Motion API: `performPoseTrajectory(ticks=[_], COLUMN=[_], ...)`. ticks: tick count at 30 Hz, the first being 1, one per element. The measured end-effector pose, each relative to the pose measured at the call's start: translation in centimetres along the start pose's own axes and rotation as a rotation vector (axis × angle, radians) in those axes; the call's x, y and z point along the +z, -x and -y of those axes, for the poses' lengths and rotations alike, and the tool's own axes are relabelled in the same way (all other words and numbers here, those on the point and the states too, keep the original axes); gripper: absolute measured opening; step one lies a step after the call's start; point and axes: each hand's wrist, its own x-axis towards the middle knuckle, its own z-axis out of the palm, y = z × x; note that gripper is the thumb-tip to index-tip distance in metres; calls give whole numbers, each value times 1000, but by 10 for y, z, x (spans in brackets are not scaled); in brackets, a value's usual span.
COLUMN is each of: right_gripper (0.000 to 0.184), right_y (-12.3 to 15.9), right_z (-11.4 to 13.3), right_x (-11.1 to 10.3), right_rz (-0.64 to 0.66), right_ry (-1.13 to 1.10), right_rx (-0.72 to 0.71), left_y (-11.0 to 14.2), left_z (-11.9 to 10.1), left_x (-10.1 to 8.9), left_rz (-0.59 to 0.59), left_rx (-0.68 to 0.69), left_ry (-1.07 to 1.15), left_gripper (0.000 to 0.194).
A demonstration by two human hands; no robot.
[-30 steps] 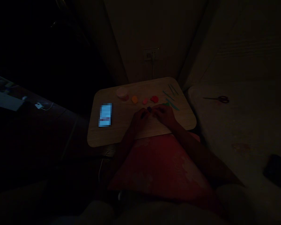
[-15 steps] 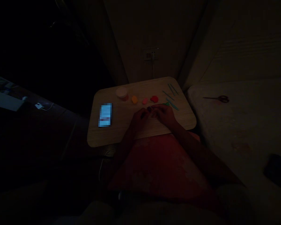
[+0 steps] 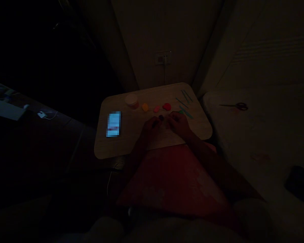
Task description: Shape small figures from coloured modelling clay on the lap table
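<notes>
In dim light my left hand (image 3: 151, 125) is closed, its fingertips at a small dark lump of what looks like modelling clay (image 3: 161, 117). Just to the right, my right hand (image 3: 179, 124) has its fingers bent and pressed together, close to the same lump. Whatever lies inside its fingers is too dark to make out. Beyond my hands lie an orange lump (image 3: 145, 107), a pink lump (image 3: 156, 109) and a red lump (image 3: 167, 106) of similar clay. A green piece (image 3: 180, 111) shows partly behind my right hand.
The small wooden table (image 3: 126, 145) carries a lidded tub (image 3: 131, 101), a lit phone (image 3: 114, 124) and several thin teal sticks or tools (image 3: 186, 112). Scissors (image 3: 239, 106) rest on the pale surface at right. A wall socket (image 3: 163, 58) with a cord is behind.
My right hand's fingers have drawn back slightly from the dark lump, which shows more plainly between my hands. The things on the table stay in place.
</notes>
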Motion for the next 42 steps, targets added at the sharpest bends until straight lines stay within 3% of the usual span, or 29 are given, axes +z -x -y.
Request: performPoseTrajectory(ticks=[7,14,22,30,42], right_gripper=[61,36,38,27,25], right_y=[-1,-5,-6,-3,-4], right_z=[-3,-5,-11,-2,-4], right_x=[-1,-3,-3,1,-2], right_rz=[10,-17,-5,-20,-82], right_ry=[9,97,80,-22,118], right_rx=[40,-64,-86,74,-11], left_y=[0,0,0,0,0], left_z=[2,0,2,2,1], left_x=[1,0,1,1,1], left_rz=[0,4,5,2,6], left_rx=[0,0,-18,-7,-28], left_ry=[-19,-22,-13,-11,-4], left_gripper=[13,13,15,13,13])
